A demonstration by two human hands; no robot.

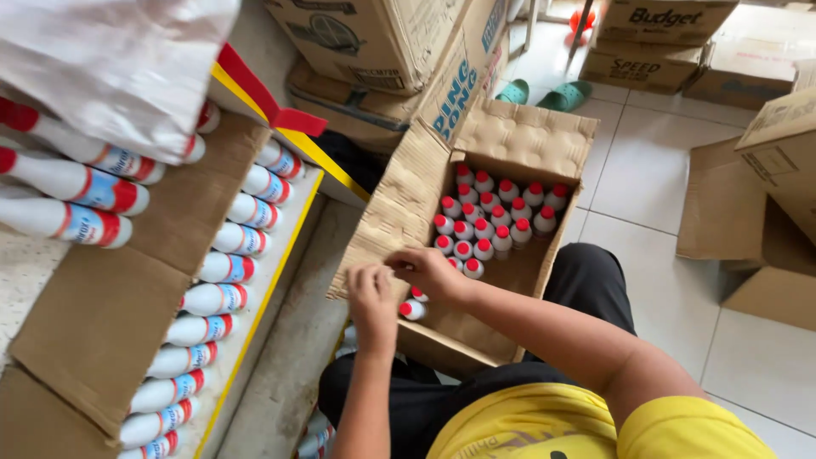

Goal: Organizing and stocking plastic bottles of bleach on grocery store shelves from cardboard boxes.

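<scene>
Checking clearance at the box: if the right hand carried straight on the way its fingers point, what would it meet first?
The right hand points left, toward the box flap at the left hand. It would likely meet that flap first; depth is unclear.

An open brown corrugated cardboard carton [408, 204] sits at centre, packed with white red-capped plastic bottles [497, 219] (upright, in rows). At nine o'clock, similar white bottles with red-and-blue labels [223, 268] lie along a shelf; stacked printed brown cardboard boxes [654, 38] fill twelve to two o'clock.

bottles [414, 303] half hidden behind hands [399, 285], shelf row [183, 357] cut off below
</scene>
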